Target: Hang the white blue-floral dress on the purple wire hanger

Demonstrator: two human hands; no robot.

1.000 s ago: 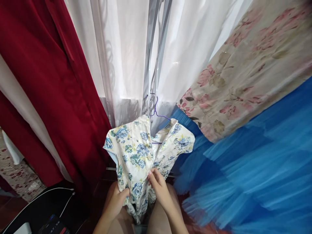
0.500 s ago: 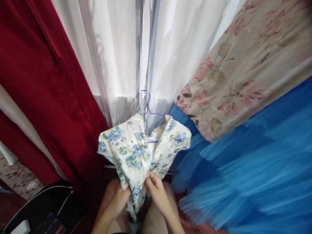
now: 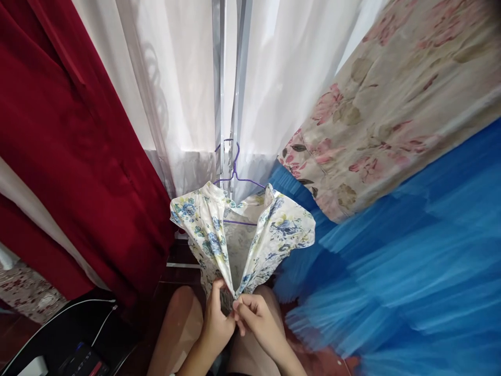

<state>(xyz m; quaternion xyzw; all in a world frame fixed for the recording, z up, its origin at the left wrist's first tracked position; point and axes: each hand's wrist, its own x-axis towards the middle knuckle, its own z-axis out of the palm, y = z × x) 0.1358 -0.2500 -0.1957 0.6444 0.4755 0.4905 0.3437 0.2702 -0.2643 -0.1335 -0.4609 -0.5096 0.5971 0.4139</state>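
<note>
A white short-sleeved garment with blue flowers (image 3: 284, 225) hangs on a purple wire hanger (image 3: 250, 181). Its front is spread in a deep V, showing the inside and the hanger's lower bar. My left hand (image 3: 218, 313) is closed on the cloth at the left edge of the V, thumb uppermost. Right beside it, my right hand (image 3: 254, 313) pinches the bottom point of the V, where a small dark piece shows; I cannot tell for certain whether it is a zipper pull. The garment's lower part is mostly hidden behind both hands.
Grey metal uprights (image 3: 241, 62) stand before white curtains (image 3: 180, 78). Red cloth (image 3: 97, 156) hangs at left; a beige floral cloth (image 3: 376, 130) and blue tulle (image 3: 410, 261) at right. A phone (image 3: 88, 360) and a white cable (image 3: 58, 309) lie on a black surface at lower left.
My left hand has come out from under the garment's left side and moved right, up to the V. The left front panel has swung aside, so the neckline gapes wider. My right hand sits slightly lower.
</note>
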